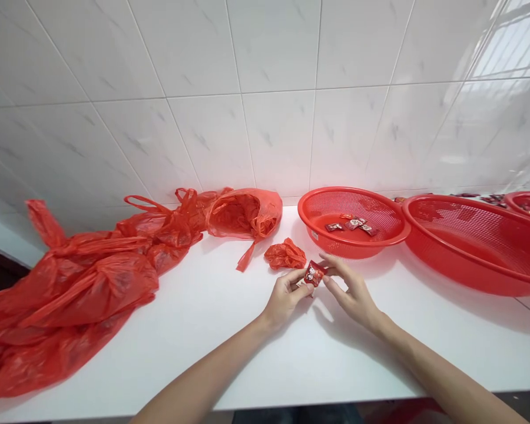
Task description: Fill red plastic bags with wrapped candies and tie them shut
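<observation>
Red plastic bags (pixel 79 277) are lying crumpled on the white bench (pixel 229 330); the left hand (pixel 285 297) and right hand (pixel 353 294) are both pinching a small red packet (pixel 314 274) between fingertips, just above the bench; gripping opposite edges lightly is likely steadying it best; a red basket (pixel 335 247) with several packets is sitting just behind.

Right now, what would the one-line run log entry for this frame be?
left hand: grip on red packet | right hand: grip on same packet | above white counter | small red basket: few packets inside | red bags left
</observation>
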A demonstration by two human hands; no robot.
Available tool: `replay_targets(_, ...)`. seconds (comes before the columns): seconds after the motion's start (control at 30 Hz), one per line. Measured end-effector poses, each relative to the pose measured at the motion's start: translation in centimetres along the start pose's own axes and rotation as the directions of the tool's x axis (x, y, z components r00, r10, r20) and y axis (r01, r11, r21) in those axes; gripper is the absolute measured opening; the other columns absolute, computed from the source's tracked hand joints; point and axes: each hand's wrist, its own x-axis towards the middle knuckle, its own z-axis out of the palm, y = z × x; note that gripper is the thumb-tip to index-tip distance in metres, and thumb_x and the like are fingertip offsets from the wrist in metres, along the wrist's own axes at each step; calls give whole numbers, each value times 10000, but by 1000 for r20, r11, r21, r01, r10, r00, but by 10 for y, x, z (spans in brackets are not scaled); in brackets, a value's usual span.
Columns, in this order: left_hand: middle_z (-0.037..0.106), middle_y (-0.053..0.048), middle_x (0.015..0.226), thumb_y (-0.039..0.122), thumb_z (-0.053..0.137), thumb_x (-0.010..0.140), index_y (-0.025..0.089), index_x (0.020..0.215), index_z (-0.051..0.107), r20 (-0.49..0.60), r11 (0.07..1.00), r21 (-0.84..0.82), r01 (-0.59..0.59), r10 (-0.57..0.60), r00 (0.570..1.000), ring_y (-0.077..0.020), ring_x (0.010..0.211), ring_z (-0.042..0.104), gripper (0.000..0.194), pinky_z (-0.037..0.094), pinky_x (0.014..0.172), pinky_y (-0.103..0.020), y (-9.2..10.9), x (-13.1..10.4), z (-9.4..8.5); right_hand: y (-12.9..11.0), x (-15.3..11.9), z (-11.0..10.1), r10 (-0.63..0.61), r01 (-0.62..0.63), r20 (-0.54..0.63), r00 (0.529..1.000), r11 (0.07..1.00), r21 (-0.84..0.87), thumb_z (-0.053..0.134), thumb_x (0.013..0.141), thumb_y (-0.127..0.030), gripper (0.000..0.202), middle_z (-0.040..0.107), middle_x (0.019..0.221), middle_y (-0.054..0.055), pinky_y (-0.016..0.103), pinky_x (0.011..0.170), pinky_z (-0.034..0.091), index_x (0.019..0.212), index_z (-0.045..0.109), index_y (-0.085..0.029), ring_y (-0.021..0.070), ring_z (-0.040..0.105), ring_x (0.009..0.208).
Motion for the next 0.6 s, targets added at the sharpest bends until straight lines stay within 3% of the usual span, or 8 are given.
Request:
replay_targets(0.1,747,-92,975,364,784,757,168,1058,781,33,998,62,-8,6,999,-218,878,657,359,498,732,-298,-1,-2,-4,-5,5,-1,196,-227,141,970,941,250,645,921,-432,280,734,901,77,381,739,601,1041,676,-182,211,703,775)
replay_targets(0.2,746,-77,955,390,773,779,177,1046,778,19,997,74,-26,25,1000,-196,835,643,341,488,743,-300,-1,-2,-6,-8,8,-1,266,-339,223,938,836,431,723,859,-488,320,715,817,52,343,672,583,894,658,-176,183,673,707)
replay_targets(0.4,720,-76,830,490,739,811,150,819,754,4,997,65,-46,45,999,-192,786,618,340,482,764,-315,5,-2,-7,-16,9,0,287,-417,310,906,724,549,758,842,-481,344,708,766,28,320,685,549,831,583,-186,155,653,679)
replay_targets(0.6,646,-45,742,498,745,803,141,751,739,-9,998,-46,41,-41,999,-163,734,559,360,434,732,-296,6,-2,-5,-16,8,3,241,-384,303,922,674,631,729,884,-444,296,689,750,15,301,673,538,819,599,-186,146,634,699)
